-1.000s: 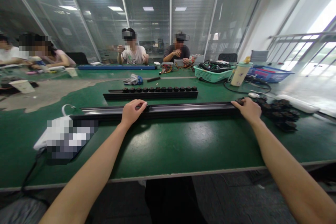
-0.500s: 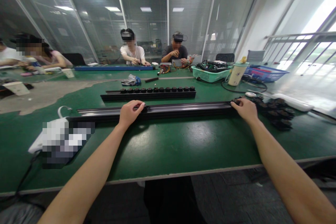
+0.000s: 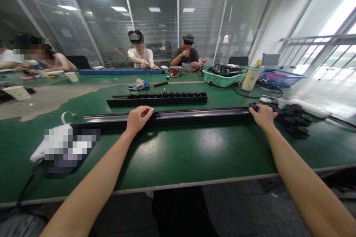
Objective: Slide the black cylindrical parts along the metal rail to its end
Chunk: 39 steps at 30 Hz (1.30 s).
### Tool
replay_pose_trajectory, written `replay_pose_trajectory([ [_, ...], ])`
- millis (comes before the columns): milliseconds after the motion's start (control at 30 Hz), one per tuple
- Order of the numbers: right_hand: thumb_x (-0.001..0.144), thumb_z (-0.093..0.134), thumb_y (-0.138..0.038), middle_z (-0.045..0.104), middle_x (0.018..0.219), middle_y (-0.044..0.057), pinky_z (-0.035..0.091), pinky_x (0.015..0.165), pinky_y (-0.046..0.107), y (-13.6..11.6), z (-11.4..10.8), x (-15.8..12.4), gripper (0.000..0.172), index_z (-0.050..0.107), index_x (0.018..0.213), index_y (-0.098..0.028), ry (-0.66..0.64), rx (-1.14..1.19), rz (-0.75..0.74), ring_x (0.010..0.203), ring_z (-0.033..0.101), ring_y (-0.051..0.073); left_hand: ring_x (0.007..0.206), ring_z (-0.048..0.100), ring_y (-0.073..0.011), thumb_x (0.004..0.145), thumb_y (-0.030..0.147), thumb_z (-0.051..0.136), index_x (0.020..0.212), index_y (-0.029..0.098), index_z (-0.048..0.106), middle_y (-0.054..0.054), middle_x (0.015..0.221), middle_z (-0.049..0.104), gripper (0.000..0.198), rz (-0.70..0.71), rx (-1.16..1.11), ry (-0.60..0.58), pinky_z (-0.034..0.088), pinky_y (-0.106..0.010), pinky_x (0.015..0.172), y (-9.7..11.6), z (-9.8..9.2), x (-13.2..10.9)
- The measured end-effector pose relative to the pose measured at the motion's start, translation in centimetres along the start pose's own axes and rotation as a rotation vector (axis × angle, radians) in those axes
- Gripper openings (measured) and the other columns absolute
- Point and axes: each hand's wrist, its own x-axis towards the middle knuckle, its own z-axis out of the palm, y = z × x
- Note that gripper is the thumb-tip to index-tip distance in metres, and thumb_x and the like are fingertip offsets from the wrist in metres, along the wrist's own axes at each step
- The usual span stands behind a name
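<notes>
So far the long black rail (image 3: 194, 115) on the green table (image 3: 178, 155) looks nearly empty: the left hand (image 3: 137, 118) curls its fingers over one small black part at its middle, the right hand (image 3: 263, 115) pinches another at its right end. Many black parts (image 3: 294, 120) wait beside it; the rail behind (image 3: 157, 100) is already filled.

The right hand (image 3: 263, 115) has slid a little further right along the long black rail (image 3: 178, 114), so its fingertips (image 3: 254, 108) now sit at the rail's end, touching the heap of black parts (image 3: 293, 118)
</notes>
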Motion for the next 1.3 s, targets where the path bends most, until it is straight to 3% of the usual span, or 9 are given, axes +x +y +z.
replay_pose_trajectory([
  [333, 0.095, 0.044, -0.048, 0.065, 0.114, 0.02, 0.037, 0.094, 0.052, 0.9, 0.1, 0.3, 0.055, 0.07, 0.128, -0.012, 0.001, -0.025, 0.032, 0.109, 0.053, 0.036, 0.09, 0.07, -0.021, 0.097, 0.052, 0.054, 0.097, 0.022, 0.076, -0.006, 0.099, 0.078, 0.037, 0.001, 0.009, 0.004, 0.053, -0.029, 0.076, -0.1, 0.1, 0.0],
  [633, 0.096, 0.044, -0.048, 0.062, 0.115, 0.019, 0.038, 0.094, 0.052, 0.5, -0.5, 0.1, 0.052, 0.07, 0.126, -0.016, -0.009, -0.017, 0.067, 0.11, 0.051, 0.036, 0.088, 0.07, -0.0205, 0.097, 0.052, 0.055, 0.097, 0.022, 0.076, -0.005, 0.097, 0.077, 0.036, 0.01, 0.006, 0.006, 0.052, -0.029, 0.075, -0.2, 0.1, 0.0],
  [900, 0.098, 0.042, -0.048, 0.061, 0.121, 0.022, 0.038, 0.096, 0.052, 0.3, -0.6, 0.1, 0.056, 0.068, 0.13, -0.012, -0.028, -0.058, 0.083, 0.115, 0.049, 0.037, 0.087, 0.07, -0.0204, 0.097, 0.051, 0.055, 0.096, 0.021, 0.076, -0.006, 0.097, 0.077, 0.037, 0.013, 0.017, 0.008, 0.052, -0.029, 0.074, -0.2, 0.1, 0.0],
  [1300, 0.104, 0.037, -0.048, 0.055, 0.134, 0.026, 0.03, 0.095, 0.044, 0.7, -1.1, 0.5, 0.058, 0.062, 0.141, -0.011, -0.096, -0.099, 0.173, 0.119, 0.044, 0.033, 0.088, 0.07, -0.0204, 0.097, 0.051, 0.055, 0.096, 0.021, 0.076, -0.006, 0.099, 0.078, 0.037, 0.012, 0.011, 0.009, 0.052, -0.029, 0.074, -0.1, 0.0, 0.0],
])
